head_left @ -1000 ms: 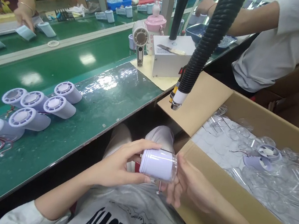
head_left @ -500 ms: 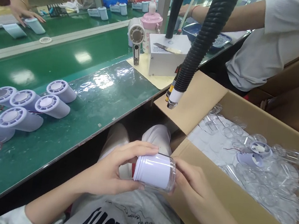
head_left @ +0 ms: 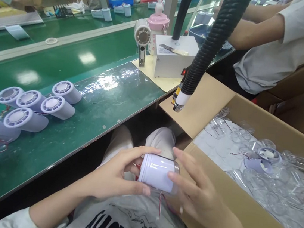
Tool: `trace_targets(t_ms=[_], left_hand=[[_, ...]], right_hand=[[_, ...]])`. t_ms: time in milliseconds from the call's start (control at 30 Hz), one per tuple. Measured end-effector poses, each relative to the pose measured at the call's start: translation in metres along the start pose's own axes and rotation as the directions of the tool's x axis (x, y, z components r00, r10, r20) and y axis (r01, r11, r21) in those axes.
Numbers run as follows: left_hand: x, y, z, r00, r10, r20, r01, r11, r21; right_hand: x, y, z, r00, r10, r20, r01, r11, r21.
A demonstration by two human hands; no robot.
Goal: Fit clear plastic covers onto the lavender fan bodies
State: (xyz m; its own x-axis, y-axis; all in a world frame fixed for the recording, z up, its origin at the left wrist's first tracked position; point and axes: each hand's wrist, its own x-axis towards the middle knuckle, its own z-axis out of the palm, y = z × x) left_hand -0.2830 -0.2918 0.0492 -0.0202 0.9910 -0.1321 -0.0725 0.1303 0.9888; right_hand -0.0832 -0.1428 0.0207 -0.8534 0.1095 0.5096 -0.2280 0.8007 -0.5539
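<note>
Above my lap I have a lavender fan housing, a short cylinder lying on its side with clear plastic at its right end. My left hand grips its left end, thumb below and fingers above. A bit of red shows behind that end. Beside the right end, my right hand has its fingers spread, slightly blurred, with one fingertip over the clear end. Thin red and white wires hang below the housing. On the green bench to the left stand several similar lavender fan housings, some with wires trailing.
A cardboard box at right holds many clear plastic covers and a loose fan piece. A black ribbed hose hangs ahead, near a white metal box and a handheld fan. Co-workers sit across and at right.
My right hand has loosened from the clear end and spread its fingers. Wires now show below the housing. The co-worker at far left has lifted a pale blue part.
</note>
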Motion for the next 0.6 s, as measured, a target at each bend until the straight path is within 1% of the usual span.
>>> trace_targets(t_ms=[33,67,100,133,200,233,267,300,333,433,467,533,600], left_hand=[[0.001,-0.001,0.000,1.000,-0.018,0.003,0.018,1.000,-0.009],[0.001,-0.001,-0.001,1.000,-0.028,0.010,0.028,1.000,-0.007],[0.002,-0.002,-0.001,0.999,-0.025,0.021,0.025,1.000,-0.001],[0.002,-0.003,-0.002,0.999,-0.008,0.035,0.008,1.000,0.001],[0.003,-0.005,-0.002,0.997,0.032,0.064,-0.030,0.999,-0.031],[0.004,-0.006,-0.003,0.997,0.036,0.074,-0.031,0.997,-0.065],[0.005,-0.007,-0.003,0.996,0.019,0.083,-0.011,0.995,-0.103],[0.005,-0.008,-0.003,0.996,-0.010,0.088,0.022,0.990,-0.137],[0.006,-0.009,-0.003,0.995,-0.045,0.090,0.059,0.985,-0.163],[0.006,-0.011,-0.003,0.989,-0.121,0.086,0.135,0.972,-0.194],[0.006,-0.012,-0.003,0.987,-0.134,0.087,0.149,0.968,-0.204],[0.006,-0.016,-0.003,0.983,-0.157,0.097,0.177,0.954,-0.241],[0.007,-0.023,-0.001,0.979,-0.171,0.112,0.197,0.935,-0.296]], right_hand=[[0.001,-0.001,-0.001,1.000,0.019,0.021,-0.020,0.997,0.068],[0.001,-0.002,-0.001,0.996,0.079,0.049,-0.086,0.984,0.157],[0.002,-0.004,-0.002,0.982,0.167,0.092,-0.186,0.947,0.261],[0.003,-0.006,-0.003,0.954,0.261,0.149,-0.299,0.878,0.373],[0.005,-0.009,-0.003,0.870,0.420,0.260,-0.490,0.669,0.559],[0.005,-0.011,-0.003,0.834,0.466,0.294,-0.538,0.573,0.618],[0.005,-0.012,-0.003,0.811,0.495,0.313,-0.563,0.511,0.650],[0.005,-0.012,-0.003,0.795,0.516,0.319,-0.579,0.487,0.655],[0.004,-0.012,-0.003,0.784,0.533,0.318,-0.593,0.491,0.638],[0.002,-0.010,-0.004,0.768,0.553,0.322,-0.625,0.541,0.562],[0.002,-0.009,-0.004,0.760,0.560,0.329,-0.636,0.538,0.553],[0.003,-0.008,-0.001,0.751,0.567,0.337,-0.641,0.505,0.579],[0.006,-0.009,0.004,0.725,0.595,0.346,-0.659,0.452,0.602]])
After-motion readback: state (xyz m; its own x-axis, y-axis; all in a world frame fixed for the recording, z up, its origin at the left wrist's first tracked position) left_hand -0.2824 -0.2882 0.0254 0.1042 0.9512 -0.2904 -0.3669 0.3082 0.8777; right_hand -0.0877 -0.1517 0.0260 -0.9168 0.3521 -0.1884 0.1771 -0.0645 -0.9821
